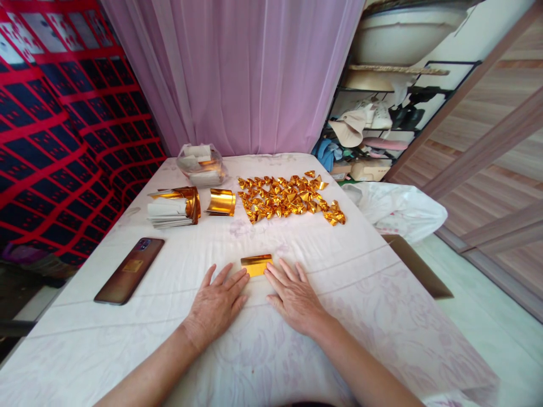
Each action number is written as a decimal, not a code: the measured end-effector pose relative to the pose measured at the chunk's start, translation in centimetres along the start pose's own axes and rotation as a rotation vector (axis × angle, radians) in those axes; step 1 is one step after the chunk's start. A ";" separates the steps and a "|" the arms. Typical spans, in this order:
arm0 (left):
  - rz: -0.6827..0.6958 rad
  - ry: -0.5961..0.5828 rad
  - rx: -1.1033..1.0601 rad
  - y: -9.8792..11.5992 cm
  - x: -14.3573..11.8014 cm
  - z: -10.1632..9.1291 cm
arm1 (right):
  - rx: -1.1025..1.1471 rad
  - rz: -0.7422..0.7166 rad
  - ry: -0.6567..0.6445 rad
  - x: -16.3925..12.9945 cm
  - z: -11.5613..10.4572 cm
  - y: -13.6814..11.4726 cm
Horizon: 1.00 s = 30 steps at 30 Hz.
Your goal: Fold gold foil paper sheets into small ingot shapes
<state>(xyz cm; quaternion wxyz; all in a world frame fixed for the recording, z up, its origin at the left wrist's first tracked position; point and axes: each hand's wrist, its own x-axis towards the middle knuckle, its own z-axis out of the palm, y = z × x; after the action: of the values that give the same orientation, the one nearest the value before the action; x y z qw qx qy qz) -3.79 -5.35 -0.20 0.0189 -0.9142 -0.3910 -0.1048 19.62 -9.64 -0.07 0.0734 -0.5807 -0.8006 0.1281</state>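
Observation:
A small rectangle of gold foil paper [257, 265] lies on the tablecloth in front of me, with a darker band along its far edge. My left hand [218, 294] rests flat, its fingertips touching the paper's left edge. On the opposite side my right hand [294, 294] lies with fingers spread, the fingertips on the paper's right end. Farther back is a curved gold sheet [221, 202]. Left of it stands a stack of gold and white paper sheets [172, 208]. Many folded gold foil pieces [288, 198] are spread out at the back right.
A brown phone [129, 271] lies on the table [178, 362] at the left. A clear plastic bag of paper [201, 165] sits at the back by the purple curtain [241, 73]. Beyond the right edge are a white plastic bag [399, 209] and a loaded shelf rack [407, 89].

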 end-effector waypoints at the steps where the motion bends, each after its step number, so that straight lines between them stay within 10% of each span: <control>1: 0.000 -0.003 -0.004 -0.1 0.0 -0.1 | -0.001 -0.001 0.003 0.0 0.0 0.0; 30: -0.326 0.189 -0.309 -1.5 4.5 0.7 | 0.056 -0.010 0.103 -0.3 0.1 -0.2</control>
<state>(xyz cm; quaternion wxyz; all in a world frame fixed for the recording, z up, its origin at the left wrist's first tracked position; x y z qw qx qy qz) -1.67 -1.00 -0.05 -0.1018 -0.8171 -0.5094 -0.2499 19.53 -10.01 -0.13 0.1315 -0.5804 -0.7946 0.1200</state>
